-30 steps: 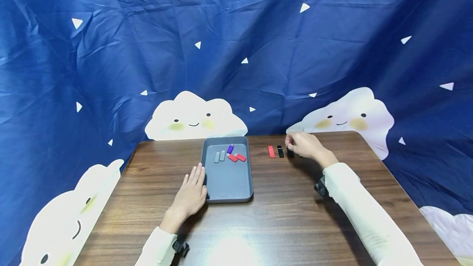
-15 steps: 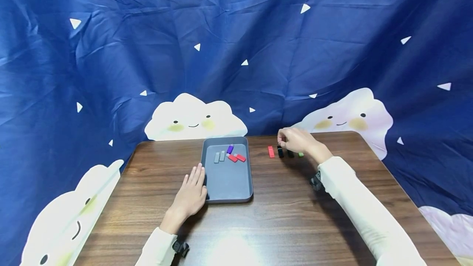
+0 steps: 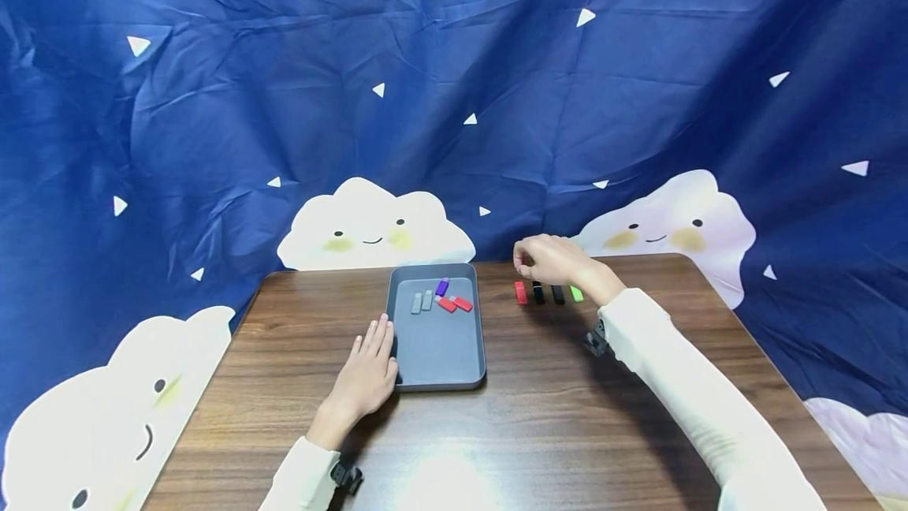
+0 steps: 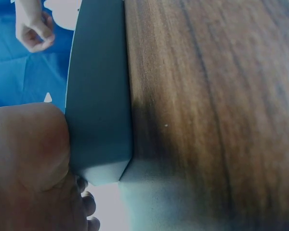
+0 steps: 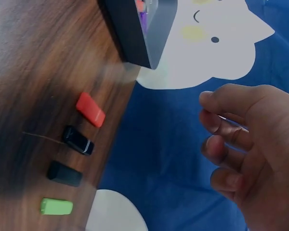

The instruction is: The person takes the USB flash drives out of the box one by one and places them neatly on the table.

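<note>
My right hand (image 3: 555, 260) is raised over the table's far edge, fingers loosely bent; the right wrist view shows nothing between them. Below it lies a row of small capped-looking USB sticks: a red one (image 5: 90, 109), a black one with a pale band (image 5: 77, 140), a plain black one (image 5: 64, 173) and a green one (image 5: 57, 206). Fingers extended, my left hand (image 3: 365, 369) rests against the left wall of the grey tray (image 3: 484, 345). Inside the tray lie two grey USB sticks (image 3: 416, 303), a purple one (image 3: 442, 287) and two red ones (image 3: 461, 303) with their plugs showing.
The wooden table (image 3: 567, 432) ends at a blue curtain (image 3: 454, 101) printed with white clouds, just behind the tray and the row. Between the tray's right wall and the red stick lies a short stretch of wood.
My right hand has moved left and up along the row, from over the black sticks to above the red one. The green stick has come into sight. My left hand has stayed put.
</note>
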Demonstrator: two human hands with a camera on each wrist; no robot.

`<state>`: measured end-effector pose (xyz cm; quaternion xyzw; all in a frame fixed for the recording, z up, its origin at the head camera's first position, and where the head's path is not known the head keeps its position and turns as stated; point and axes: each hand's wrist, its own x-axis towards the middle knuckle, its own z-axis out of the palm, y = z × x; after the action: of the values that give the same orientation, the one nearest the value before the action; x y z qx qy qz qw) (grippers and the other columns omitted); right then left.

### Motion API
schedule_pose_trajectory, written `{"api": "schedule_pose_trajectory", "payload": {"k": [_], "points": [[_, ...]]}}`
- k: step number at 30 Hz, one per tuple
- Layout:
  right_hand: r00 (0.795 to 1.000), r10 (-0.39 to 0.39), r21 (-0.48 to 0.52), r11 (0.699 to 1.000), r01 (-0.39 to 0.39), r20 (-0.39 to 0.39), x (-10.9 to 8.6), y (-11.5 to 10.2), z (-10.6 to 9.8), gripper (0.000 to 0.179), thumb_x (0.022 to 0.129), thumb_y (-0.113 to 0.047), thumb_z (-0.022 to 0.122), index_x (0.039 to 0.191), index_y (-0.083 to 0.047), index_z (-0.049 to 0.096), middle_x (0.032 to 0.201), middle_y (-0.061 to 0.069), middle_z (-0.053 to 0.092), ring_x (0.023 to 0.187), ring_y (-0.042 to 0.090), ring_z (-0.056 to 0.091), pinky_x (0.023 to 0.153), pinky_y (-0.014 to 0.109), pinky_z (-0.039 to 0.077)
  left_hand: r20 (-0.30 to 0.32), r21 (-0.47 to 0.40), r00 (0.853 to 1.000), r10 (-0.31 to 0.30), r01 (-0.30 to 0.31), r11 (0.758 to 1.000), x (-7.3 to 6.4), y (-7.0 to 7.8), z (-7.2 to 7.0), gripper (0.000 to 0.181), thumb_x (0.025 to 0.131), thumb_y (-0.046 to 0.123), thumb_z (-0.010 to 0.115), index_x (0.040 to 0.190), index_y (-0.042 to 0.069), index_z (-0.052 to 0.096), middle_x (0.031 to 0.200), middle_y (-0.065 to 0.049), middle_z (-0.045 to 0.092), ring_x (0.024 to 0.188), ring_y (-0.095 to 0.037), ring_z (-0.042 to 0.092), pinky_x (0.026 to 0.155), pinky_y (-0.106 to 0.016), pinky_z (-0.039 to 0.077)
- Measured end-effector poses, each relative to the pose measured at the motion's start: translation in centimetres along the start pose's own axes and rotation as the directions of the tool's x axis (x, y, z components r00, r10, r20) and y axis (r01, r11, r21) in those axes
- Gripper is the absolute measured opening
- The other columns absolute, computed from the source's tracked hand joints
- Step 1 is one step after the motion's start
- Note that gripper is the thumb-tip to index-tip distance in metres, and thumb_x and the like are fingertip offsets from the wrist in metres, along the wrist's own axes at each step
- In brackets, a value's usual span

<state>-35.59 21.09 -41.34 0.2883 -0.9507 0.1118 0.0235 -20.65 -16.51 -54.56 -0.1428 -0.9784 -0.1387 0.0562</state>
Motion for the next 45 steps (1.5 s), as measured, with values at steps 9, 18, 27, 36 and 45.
{"api": "schedule_pose_trajectory", "payload": {"k": [9,18,27,36,45], "points": [[0.998,-0.057,-0.027,0.998,0.057,0.02,1.2,-1.6,-1.1,0.012,0.098,-0.021,0.07,0.087,-0.027,0.07,0.084,-0.01,0.067,0.078,0.013,0.061,0.07,0.036,0.05,-0.003,-0.025,1.0,-0.004,0.003,1.0,-0.1,0.3,-0.4,0.065,0.107,0.018,0.043,0.164,-0.009,0.029,0.175,-0.025,0.023,0.162,-0.046,0.026,0.13,-0.065,0.024],[0.991,-0.119,-0.039,0.992,0.121,0.058,2.2,-3.0,-1.5,0.007,0.098,-0.021,0.07,0.094,-0.025,0.074,0.087,-0.009,0.067,0.082,0.014,0.062,0.074,0.038,0.053,-0.005,-0.039,1.0,-0.006,0.006,0.999,-0.1,0.2,-0.3,0.065,0.106,0.017,0.044,0.163,-0.01,0.03,0.175,-0.025,0.024,0.161,-0.047,0.027,0.13,-0.065,0.024],[0.985,-0.163,-0.048,0.985,0.165,0.046,3.3,-4.2,-1.5,0.009,0.097,-0.017,0.069,0.093,-0.023,0.074,0.084,-0.008,0.065,0.08,0.014,0.06,0.076,0.038,0.053,-0.003,-0.019,1.0,0.0,0.0,1.0,0.1,0.1,-0.2,0.065,0.108,0.019,0.042,0.164,-0.009,0.028,0.175,-0.025,0.024,0.162,-0.045,0.026,0.13,-0.064,0.025],[0.977,-0.213,-0.058,0.975,0.215,0.03,4.3,-5.3,-1.2,0.008,0.096,-0.015,0.069,0.096,-0.02,0.076,0.087,-0.006,0.068,0.079,0.015,0.061,0.077,0.041,0.055,0.025,0.0,1.0,-0.01,0.01,1.0,0.1,0.3,-0.6,0.063,0.109,0.019,0.044,0.163,-0.01,0.029,0.175,-0.025,0.023,0.162,-0.044,0.025,0.131,-0.063,0.024],[0.973,-0.229,-0.065,0.971,0.23,0.033,5.6,-6.6,-1.1,0.01,0.095,-0.012,0.069,0.092,-0.02,0.075,0.085,-0.007,0.067,0.081,0.015,0.061,0.076,0.041,0.055,-0.005,-0.044,1.0,0.005,-0.005,0.999,0.1,0.1,-0.4,0.064,0.106,0.017,0.042,0.162,-0.011,0.03,0.174,-0.027,0.025,0.161,-0.047,0.027,0.13,-0.066,0.024]]}}
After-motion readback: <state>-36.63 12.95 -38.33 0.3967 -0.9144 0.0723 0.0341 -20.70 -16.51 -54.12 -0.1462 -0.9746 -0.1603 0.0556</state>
